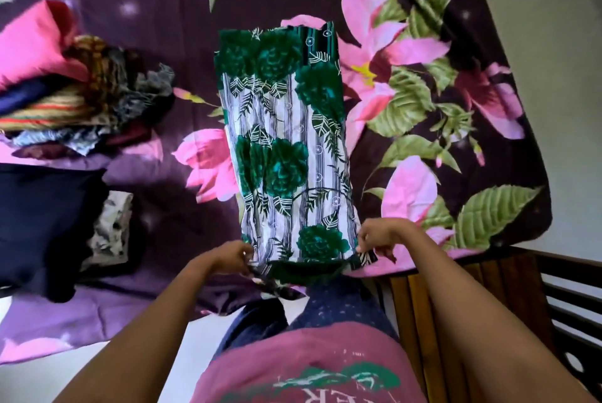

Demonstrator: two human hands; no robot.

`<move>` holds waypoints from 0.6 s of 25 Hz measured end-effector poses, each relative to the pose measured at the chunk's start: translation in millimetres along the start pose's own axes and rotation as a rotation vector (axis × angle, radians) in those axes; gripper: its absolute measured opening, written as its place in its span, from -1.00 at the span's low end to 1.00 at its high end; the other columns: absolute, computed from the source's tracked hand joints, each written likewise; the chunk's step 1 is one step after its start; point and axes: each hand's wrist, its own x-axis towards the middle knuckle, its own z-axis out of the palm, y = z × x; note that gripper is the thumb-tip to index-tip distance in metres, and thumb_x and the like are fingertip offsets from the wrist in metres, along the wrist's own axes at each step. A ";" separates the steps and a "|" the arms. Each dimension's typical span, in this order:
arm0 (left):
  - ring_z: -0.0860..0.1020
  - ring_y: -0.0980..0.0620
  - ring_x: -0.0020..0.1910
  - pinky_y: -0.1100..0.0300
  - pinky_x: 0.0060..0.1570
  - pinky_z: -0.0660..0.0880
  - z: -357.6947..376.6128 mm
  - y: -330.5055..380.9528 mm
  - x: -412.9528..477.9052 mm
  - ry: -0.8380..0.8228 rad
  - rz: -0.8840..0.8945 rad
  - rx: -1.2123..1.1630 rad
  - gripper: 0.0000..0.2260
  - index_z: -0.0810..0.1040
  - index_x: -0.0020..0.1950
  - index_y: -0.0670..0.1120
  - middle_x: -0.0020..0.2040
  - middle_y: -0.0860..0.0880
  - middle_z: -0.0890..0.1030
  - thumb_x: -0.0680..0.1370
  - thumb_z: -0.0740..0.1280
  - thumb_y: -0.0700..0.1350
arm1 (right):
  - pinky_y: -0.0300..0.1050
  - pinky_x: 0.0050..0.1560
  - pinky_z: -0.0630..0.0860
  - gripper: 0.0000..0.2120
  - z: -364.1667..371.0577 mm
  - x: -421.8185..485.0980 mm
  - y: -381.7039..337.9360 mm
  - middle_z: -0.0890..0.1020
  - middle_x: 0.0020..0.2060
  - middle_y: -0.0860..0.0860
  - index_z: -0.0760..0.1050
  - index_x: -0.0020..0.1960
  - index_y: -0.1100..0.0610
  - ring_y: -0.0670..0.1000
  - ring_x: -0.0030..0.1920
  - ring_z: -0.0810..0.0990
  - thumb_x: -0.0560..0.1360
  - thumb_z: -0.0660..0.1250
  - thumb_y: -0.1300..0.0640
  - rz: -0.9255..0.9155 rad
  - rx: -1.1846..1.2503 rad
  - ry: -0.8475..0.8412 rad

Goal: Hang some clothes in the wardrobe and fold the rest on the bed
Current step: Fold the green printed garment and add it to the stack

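Observation:
A green-and-white floral garment (286, 148) lies stretched out lengthwise on the bed (156, 31), folded into a long narrow strip. My left hand (233, 256) pinches its near left corner. My right hand (379, 236) pinches its near right corner at the dark hem. The near edge of the cloth hangs over the bed's edge towards my legs.
A pile of mixed clothes (84, 99) with a pink piece on top sits at the left of the bed. A dark navy garment (42, 220) and a grey patterned cloth (109, 230) lie near it. A wooden bed frame (488, 298) stands at the right.

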 end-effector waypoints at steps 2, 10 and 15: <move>0.36 0.06 -0.26 0.30 -0.36 0.26 -24.4 -4.7 3.2 0.129 0.059 -0.178 -0.66 0.32 -0.34 -0.02 -0.36 0.04 0.40 0.39 0.48 -0.23 | -0.31 -0.62 0.29 -0.78 -28.9 3.0 -6.7 0.42 -0.56 0.03 0.46 -0.28 0.16 -0.12 -0.66 0.35 0.55 0.31 0.23 -0.049 0.037 0.161; 0.54 -0.18 0.12 0.01 0.11 0.45 -95.9 -2.9 62.2 0.886 -0.100 -0.409 -0.67 0.43 0.26 -0.22 0.15 -0.24 0.57 0.52 0.35 -0.23 | -0.03 -0.14 0.51 -0.87 -98.8 69.3 -39.1 0.60 -0.09 0.20 0.48 0.07 0.24 0.18 -0.11 0.59 0.53 0.27 0.25 -0.177 0.434 1.046; 0.34 -0.23 0.39 -0.14 0.34 0.30 -45.6 7.5 97.4 0.937 0.217 0.024 -0.57 0.37 0.37 -0.27 0.42 -0.25 0.34 0.56 0.22 -0.08 | 0.15 0.30 0.36 -0.63 -25.7 120.4 -51.9 0.48 0.27 0.27 0.47 0.25 0.28 0.26 0.29 0.45 0.56 0.15 0.11 -0.457 -0.104 1.260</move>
